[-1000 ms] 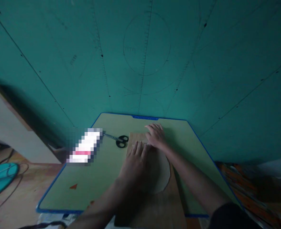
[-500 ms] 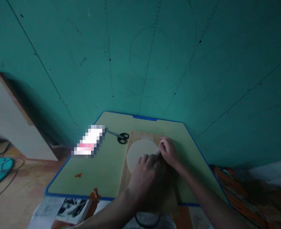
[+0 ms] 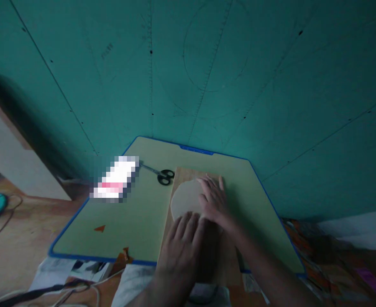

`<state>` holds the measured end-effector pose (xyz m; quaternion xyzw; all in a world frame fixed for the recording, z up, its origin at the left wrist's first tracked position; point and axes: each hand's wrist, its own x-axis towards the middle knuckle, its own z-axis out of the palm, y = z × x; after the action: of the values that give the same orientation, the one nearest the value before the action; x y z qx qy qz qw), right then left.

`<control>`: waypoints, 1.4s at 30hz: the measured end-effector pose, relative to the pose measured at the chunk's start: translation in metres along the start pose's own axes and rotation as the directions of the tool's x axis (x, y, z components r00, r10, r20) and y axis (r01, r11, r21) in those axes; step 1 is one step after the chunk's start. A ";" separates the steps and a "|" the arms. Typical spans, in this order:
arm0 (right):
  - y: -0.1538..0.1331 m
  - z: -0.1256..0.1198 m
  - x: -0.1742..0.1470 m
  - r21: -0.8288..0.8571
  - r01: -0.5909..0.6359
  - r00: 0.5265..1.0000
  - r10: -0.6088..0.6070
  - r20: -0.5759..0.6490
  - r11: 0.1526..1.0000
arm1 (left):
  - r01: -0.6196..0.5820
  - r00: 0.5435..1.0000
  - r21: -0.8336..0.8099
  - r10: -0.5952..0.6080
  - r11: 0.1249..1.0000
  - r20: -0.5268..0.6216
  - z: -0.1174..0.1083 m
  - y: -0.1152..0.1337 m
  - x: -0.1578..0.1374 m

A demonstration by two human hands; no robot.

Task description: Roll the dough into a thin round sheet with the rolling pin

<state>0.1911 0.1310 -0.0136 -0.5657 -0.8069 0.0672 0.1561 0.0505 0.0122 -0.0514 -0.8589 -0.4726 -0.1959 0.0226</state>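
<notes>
A round, thin off-white sheet [image 3: 184, 197], whose material I cannot make out, lies on a wooden board [image 3: 188, 172]. My left hand [image 3: 183, 236] rests palm down at the sheet's near edge, fingers stretched forward and side by side. Over the sheet's right side lies my right hand [image 3: 213, 197], its fingers extended and somewhat apart. Both hands touch the sheet and hide its right and near parts. Left of the board's far end are scissors [image 3: 165, 177] with black handles.
The board sits on a pale table top [image 3: 127, 226] with a blue rim. A blurred-out bright device [image 3: 116, 179] lies at its left edge. Small orange scraps [image 3: 100, 229] are at the front left. A green wall [image 3: 127, 85] with pencil marks rises behind.
My right hand has opened from curled fingers at the sheet's right edge and now lies flat on it. My left hand has moved nearer and left, its fingers straightened.
</notes>
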 end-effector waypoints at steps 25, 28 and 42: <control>0.023 0.010 -0.024 -0.130 0.149 0.985 -0.159 -0.068 0.980 | -0.013 1.000 -0.112 0.012 0.994 -0.005 -0.010 -0.019 -0.007; 0.014 0.011 -0.016 -0.144 0.142 0.989 -0.147 -0.026 0.979 | 0.024 1.000 -0.086 -0.025 0.996 -0.013 -0.010 -0.027 -0.005; -0.044 0.026 0.086 -0.050 0.056 0.989 -0.049 0.138 0.997 | 0.226 0.971 -0.094 -0.232 0.970 -0.063 -0.018 -0.087 -0.006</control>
<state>0.1164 0.1976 -0.0104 -0.5423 -0.8318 0.0800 0.0869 -0.0297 0.0516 -0.0496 -0.7910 -0.5586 -0.2488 -0.0197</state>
